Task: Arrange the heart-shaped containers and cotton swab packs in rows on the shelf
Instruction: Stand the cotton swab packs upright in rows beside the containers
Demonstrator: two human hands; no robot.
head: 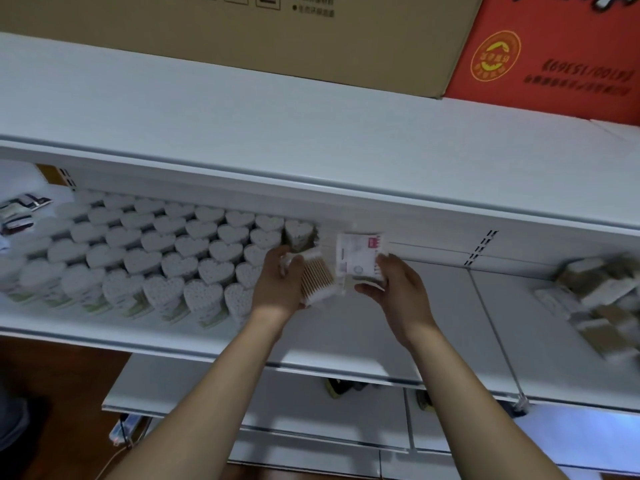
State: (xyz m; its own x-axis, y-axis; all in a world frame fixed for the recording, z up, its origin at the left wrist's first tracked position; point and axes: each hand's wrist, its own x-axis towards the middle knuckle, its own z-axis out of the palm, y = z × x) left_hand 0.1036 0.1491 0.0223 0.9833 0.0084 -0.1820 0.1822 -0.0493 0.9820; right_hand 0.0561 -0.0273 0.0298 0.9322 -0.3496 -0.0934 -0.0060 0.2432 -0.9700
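Two swab packs are in hand just right of the hearts (166, 251), which already stand in tight rows on the shelf (433, 306). The left hand (277, 282) curls around a pack (317, 277) with its wooden sticks showing, held tilted right beside the nearest hearts; the right hand (391, 282) pinches a flat labelled pack (358, 256), held upright a little further from the hearts. Whether either pack already touches the shelf is hard to tell. The likeliest mishap is the left hand or its pack knocking the end hearts, since they stand close together and one tipped could push its neighbours out of line. Two packs set down at once may also land crooked or slide on the smooth board. More packs (595, 299) lie in a loose heap far right of the hearts, blurred and partly cut by the frame edge, so their number is unclear. The left fingertips are hidden behind the pack, the label print is unreadable, and the hearts' back row is shadowed under the shelf above.
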